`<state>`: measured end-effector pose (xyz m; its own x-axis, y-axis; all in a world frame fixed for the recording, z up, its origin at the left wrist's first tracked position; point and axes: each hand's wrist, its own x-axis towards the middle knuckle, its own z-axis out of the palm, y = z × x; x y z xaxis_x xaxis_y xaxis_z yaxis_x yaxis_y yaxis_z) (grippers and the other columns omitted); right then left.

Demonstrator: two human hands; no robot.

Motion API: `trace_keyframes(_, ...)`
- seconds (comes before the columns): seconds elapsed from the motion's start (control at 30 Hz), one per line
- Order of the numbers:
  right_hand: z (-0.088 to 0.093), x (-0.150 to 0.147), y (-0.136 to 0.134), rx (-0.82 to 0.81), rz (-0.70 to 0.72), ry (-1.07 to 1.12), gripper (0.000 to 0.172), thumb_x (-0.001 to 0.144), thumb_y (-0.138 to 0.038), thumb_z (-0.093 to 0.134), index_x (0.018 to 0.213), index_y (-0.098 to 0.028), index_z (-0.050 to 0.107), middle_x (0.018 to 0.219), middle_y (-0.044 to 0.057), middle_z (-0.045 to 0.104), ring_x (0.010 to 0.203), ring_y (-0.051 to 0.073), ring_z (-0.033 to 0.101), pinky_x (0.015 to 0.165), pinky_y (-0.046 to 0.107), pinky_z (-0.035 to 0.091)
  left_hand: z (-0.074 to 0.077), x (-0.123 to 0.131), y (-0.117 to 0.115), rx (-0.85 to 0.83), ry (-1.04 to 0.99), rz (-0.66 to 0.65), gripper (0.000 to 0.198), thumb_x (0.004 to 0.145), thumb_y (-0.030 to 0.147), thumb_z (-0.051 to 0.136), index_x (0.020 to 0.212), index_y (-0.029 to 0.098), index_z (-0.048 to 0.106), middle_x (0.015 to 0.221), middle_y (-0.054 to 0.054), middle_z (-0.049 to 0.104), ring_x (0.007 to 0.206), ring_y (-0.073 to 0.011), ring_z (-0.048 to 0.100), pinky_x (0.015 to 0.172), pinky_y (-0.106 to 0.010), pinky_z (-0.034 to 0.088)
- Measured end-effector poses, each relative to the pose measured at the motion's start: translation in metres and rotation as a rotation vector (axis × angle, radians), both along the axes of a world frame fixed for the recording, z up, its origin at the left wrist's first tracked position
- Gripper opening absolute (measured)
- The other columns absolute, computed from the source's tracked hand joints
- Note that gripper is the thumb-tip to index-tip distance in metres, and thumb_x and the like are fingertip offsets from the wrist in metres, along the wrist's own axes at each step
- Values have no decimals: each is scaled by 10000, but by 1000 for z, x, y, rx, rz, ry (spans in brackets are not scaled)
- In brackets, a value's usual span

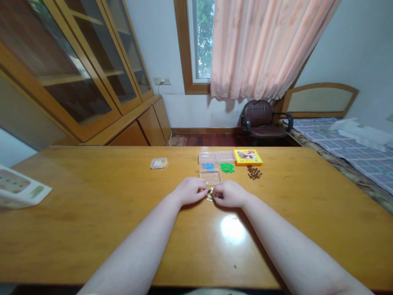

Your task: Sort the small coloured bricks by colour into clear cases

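Small cream-coloured pieces (209,197) lie on the wooden table between my two hands. My left hand (190,191) rests at their left, fingers bent and pressed together around something too small to make out; a tiny dark spot shows at its fingertips. From the right, my right hand (229,194) touches the pieces with curled fingers, and what it pinches is hidden. Just beyond the hands sits an open clear box (210,177) with a few bits at its near edge. Behind it are blue pieces (208,166), with green pieces (227,168) to their right.
Brown pieces (254,173) lie at the right, in front of a yellow box (248,157). Clear trays (217,157) stand behind the blue and green pieces. A small clear case (159,163) is further left. At the table's left edge stands a white object (23,187).
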<state>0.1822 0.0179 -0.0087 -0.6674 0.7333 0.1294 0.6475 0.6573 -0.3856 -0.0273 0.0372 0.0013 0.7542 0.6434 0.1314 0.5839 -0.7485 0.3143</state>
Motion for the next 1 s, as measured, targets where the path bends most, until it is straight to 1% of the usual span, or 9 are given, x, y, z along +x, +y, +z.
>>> trace_keyframes(0.07,-3,1,3,16,-73,83,115,751,-218,573,756,-198,686,681,22,679,590,123,554,574,216,346,0,-1,0,-8,-8,18,295,861,287,474,668,187,672,657,-11,603,610,-113,510,574,-217,324)
trace_keyframes(0.2,-9,5,10,74,-324,225,170,815,-253,535,845,-185,688,629,16,638,575,119,529,585,216,355,1,-2,0,-78,13,12,229,827,306,524,719,201,696,688,-8,630,639,-119,540,588,-212,348)
trace_keyframes(0.27,-11,7,13,71,-367,246,205,834,-271,517,906,-188,690,591,5,613,550,117,510,577,218,354,2,-1,-2,-121,16,-5,173,791,317,571,747,210,700,723,-2,649,659,-122,555,597,-209,361)
trace_keyframes(0.33,-12,7,13,38,-332,256,218,835,-270,510,929,-192,692,592,0,610,541,114,507,568,215,354,3,-1,-3,-156,-4,-21,133,759,314,607,776,217,696,762,6,664,688,-125,570,619,-205,377)
trace_keyframes(0.43,-13,6,11,-7,-260,273,210,823,-234,503,895,-191,696,622,3,624,552,107,518,571,209,360,3,-1,-4,-204,-33,-35,121,733,283,619,810,220,688,796,12,673,715,-127,582,650,-200,395)
trace_keyframes(0.6,-14,7,11,-17,-254,291,209,822,-224,498,880,-183,694,623,7,621,555,108,511,565,210,354,0,-4,-1,-247,-37,-33,187,714,184,556,828,224,699,797,20,680,721,-127,586,669,-197,409)
trace_keyframes(0.7,-13,8,12,-38,-229,296,181,785,-190,522,855,-176,688,614,-3,608,552,101,501,564,203,352,-2,-7,1,-239,-44,-24,211,712,164,532,810,220,711,788,16,682,721,-128,586,683,-200,415)
trace_keyframes(0.87,-7,7,7,-135,-90,200,127,728,-196,577,797,-182,682,561,-31,572,503,84,462,517,188,321,-1,-6,1,-222,-93,-68,273,686,127,522,842,224,723,779,16,682,722,-125,585,707,-201,419)
trace_keyframes(1.0,-3,4,3,-112,-53,120,120,721,-211,587,782,-195,689,574,-27,595,504,84,465,514,191,309,-1,-6,1,-266,-40,-76,325,653,113,528,862,239,742,794,12,686,726,-133,590,691,-205,425)
